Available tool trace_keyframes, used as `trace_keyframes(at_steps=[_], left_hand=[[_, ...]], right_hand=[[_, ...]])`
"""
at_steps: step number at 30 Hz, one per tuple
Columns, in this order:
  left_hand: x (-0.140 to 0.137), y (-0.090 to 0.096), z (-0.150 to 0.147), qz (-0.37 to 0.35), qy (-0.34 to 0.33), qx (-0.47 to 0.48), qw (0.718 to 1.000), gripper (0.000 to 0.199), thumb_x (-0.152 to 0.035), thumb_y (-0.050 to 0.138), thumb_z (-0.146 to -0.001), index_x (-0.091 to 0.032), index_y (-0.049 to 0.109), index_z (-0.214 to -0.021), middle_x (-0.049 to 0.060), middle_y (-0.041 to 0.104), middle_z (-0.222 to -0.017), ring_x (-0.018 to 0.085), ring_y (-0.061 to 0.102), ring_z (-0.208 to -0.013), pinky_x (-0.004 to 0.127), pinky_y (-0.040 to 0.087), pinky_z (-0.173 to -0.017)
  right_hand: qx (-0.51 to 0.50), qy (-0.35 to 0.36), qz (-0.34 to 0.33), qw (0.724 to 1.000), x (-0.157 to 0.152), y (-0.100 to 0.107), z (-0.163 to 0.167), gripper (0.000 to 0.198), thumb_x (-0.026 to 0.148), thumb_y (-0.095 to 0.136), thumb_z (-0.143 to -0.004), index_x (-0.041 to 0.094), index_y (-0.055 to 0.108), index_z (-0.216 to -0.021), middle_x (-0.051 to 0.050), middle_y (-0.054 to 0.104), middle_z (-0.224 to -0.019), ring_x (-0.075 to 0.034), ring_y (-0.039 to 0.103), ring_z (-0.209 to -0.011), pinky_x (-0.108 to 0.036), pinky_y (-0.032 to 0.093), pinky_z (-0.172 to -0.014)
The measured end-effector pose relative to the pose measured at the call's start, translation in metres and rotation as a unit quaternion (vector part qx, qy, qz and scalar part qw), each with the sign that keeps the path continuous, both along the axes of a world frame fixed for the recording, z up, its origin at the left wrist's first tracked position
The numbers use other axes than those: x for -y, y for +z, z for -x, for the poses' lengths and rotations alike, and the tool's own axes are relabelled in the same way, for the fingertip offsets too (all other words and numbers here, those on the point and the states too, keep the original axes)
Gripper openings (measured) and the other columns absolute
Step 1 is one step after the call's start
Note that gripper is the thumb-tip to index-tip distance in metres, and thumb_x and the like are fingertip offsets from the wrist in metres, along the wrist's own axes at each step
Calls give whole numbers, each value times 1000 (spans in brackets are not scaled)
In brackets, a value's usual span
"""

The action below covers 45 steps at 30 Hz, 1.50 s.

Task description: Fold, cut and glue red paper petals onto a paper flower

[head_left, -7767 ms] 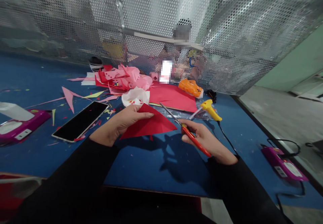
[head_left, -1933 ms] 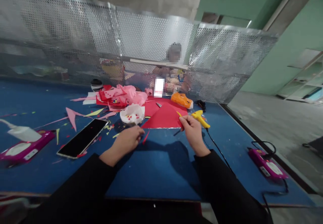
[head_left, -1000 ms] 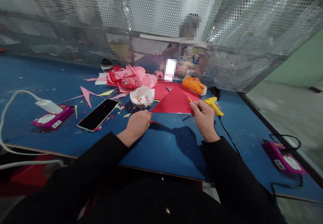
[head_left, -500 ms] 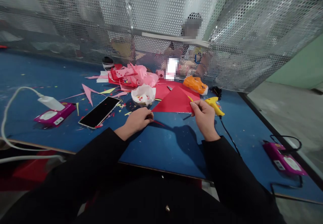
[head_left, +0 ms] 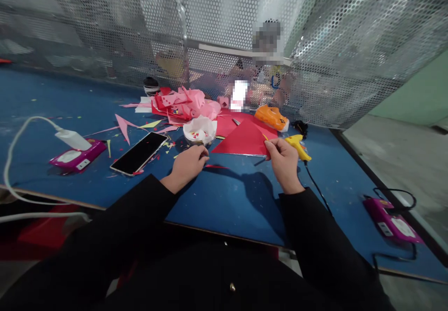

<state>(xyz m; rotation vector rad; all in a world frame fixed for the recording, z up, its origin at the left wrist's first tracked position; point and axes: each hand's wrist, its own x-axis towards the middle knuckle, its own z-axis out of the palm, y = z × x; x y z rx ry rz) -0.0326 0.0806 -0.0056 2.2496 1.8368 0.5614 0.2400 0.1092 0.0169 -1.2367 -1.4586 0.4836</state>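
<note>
My right hand [head_left: 284,164] pinches the right corner of a folded red paper [head_left: 241,139], a triangle tilted up off the blue table. A thin yellow strip [head_left: 265,137] stands up by its fingertips; whether it is held too, I cannot tell. Left of the paper, my left hand [head_left: 188,165] has its fingers curled together, apart from the paper's left corner. What those fingers hold, if anything, is hidden. Just beyond them sits a bowl lined with white paper [head_left: 200,129], with small coloured scraps in it. A red paper sliver [head_left: 217,166] lies beside the left hand.
A yellow glue gun [head_left: 297,145] with a black cord lies right of my right hand. Beyond are an orange packet [head_left: 272,117] and heaped pink paper [head_left: 191,103]. A phone [head_left: 139,153] and purple power strips [head_left: 79,154] flank the work. Behind a perforated screen [head_left: 224,17] is a person.
My left hand has moved slightly left and up, away from the red paper's left corner. My right hand keeps its pinch at the other corner, nearly in place.
</note>
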Motion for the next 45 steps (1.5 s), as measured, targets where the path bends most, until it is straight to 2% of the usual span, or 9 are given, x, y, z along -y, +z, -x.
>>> trace_keyframes(at_steps=[5, 12, 21, 25, 29, 31, 35, 40, 45], left_hand=[[0, -2, -13, 7, -73, -4, 997, 18, -34, 68, -87, -20, 70, -99, 4, 69, -96, 21, 64, -90, 31, 49, -79], [-1, -4, -18, 1, -63, -54, 997, 17, -18, 54, -91, -19, 71, -91, 6, 71, -96, 22, 64, -96, 33, 47, -86], [-6, 18, 46, -23, 130, -109, 985, 24, -20, 48, -88, -16, 71, -84, 16, 70, -92, 33, 65, -100, 43, 46, -86], [-1, 31, 71, -13, 160, -63, 985, 30, -23, 44, -90, -17, 73, -94, 17, 73, -102, 35, 64, -110, 46, 47, -90], [6, 31, 74, 83, 105, 28, 991, 29, -34, 50, -88, -20, 73, -76, 9, 75, -74, 24, 70, -70, 36, 53, -66], [4, 31, 75, 107, 91, 71, 987, 25, -31, 53, -85, -21, 74, -78, 8, 76, -75, 22, 70, -66, 33, 54, -63], [-4, 34, 78, 63, 111, 133, 983, 35, -23, 52, -82, -19, 72, -110, 11, 75, -117, 24, 70, -103, 35, 55, -85], [-2, 33, 68, 74, 121, 159, 977, 24, -26, 55, -83, -15, 74, -94, 11, 78, -92, 23, 72, -82, 35, 57, -73], [6, 45, 48, -50, 169, 171, 969, 26, -26, 56, -85, -18, 73, -103, 10, 75, -104, 27, 68, -99, 40, 51, -91]], right_hand=[[-4, -4, -5, 1000, 0, 1, -1, 23, 35, 61, -85, 22, 59, -67, 7, 50, -47, -12, 47, -48, -28, 37, -55], [-4, 0, -8, 1000, -1, 1, -2, 22, 35, 61, -86, 21, 59, -69, 7, 50, -47, -12, 48, -48, -28, 37, -55], [-1, 1, -6, 1000, -2, -1, -3, 22, 35, 61, -85, 22, 59, -68, 7, 49, -46, -12, 47, -47, -28, 36, -55], [0, 2, -5, 1000, -1, 0, -1, 23, 36, 62, -85, 22, 59, -67, 7, 50, -46, -12, 47, -48, -28, 37, -55], [4, 5, 0, 1000, 0, 0, 1, 25, 37, 62, -85, 22, 58, -65, 7, 50, -46, -12, 47, -48, -28, 37, -56], [6, 6, 2, 1000, 0, 0, 2, 25, 37, 62, -84, 22, 57, -64, 6, 50, -46, -12, 47, -48, -28, 37, -56], [11, 6, 6, 1000, -1, -2, 2, 25, 38, 62, -82, 22, 57, -64, 6, 50, -45, -12, 46, -47, -28, 37, -55], [8, 5, 12, 1000, -2, -5, 0, 25, 40, 62, -82, 22, 58, -65, 7, 50, -45, -12, 47, -46, -28, 37, -55], [6, 40, 39, 998, -1, -3, 2, 23, 39, 63, -81, 22, 59, -65, 7, 50, -44, -12, 48, -44, -27, 37, -52]])
